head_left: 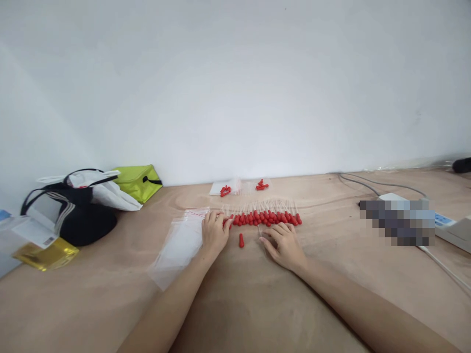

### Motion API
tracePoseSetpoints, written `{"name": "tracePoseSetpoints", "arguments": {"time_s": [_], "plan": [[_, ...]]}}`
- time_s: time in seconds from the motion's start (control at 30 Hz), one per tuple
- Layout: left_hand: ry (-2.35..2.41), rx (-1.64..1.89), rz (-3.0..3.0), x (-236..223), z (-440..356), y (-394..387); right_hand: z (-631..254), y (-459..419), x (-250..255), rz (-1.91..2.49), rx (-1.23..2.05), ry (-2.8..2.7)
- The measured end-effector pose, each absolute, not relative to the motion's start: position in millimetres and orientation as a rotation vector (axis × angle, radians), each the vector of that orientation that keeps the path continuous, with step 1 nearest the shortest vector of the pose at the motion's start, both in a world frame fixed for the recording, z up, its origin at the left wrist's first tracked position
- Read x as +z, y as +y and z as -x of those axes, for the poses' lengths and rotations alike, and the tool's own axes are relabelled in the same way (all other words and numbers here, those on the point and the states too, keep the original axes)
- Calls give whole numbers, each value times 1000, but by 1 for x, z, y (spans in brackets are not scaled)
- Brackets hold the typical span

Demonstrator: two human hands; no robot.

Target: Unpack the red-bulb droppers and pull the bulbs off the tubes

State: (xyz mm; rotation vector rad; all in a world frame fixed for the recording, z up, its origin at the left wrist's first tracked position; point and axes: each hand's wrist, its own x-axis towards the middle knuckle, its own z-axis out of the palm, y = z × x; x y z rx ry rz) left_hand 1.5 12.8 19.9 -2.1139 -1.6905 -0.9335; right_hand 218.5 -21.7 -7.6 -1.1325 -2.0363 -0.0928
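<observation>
A row of red bulb-shaped pieces (267, 216) with thin pale strings fanning out behind them lies across the table. At the row's left end, my left hand (214, 233) has its fingers curled down, with a red piece (228, 221) at the thumb and fingertips. My right hand (284, 246) rests at the near side of the row, its fingers bent and its thumb apart. One loose red piece (241, 240) lies between my hands. Under and beside my left hand is a stack of clear zip bags (180, 240).
Behind the row lie two clear bags with a few red pieces (225, 190) (262, 185) on them. A lime-green bag (138, 180), a black cap (86, 225) and a container of yellow liquid (46, 252) stand left. Grey cables (368, 182) and a power strip (443, 220) lie right.
</observation>
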Motion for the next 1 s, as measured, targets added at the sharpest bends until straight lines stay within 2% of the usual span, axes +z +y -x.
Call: {"name": "tracePoseSetpoints", "arguments": {"time_s": [0.2, 0.37, 0.53, 0.67, 0.87, 1.0], "plan": [[-1631, -1399, 2161, 14, 7, -18, -223, -19, -11, 1075, -90, -1942], [-1692, -1354, 2580, 10, 10, -46, -226, -24, -5, 963, -173, -2027], [-1532, -1420, 2816, 8, 2, -46, -223, -28, 1, 863, -239, -2210], [-1449, -1426, 2857, 8, -4, -42, -221, -26, -2, 814, -227, -2192], [-1277, -1174, 2786, 13, -8, -42, -217, -28, -4, 821, -206, -2178], [-1148, -1178, 2736, 12, -9, -40, -213, -32, -2, 778, -202, -2183]]}}
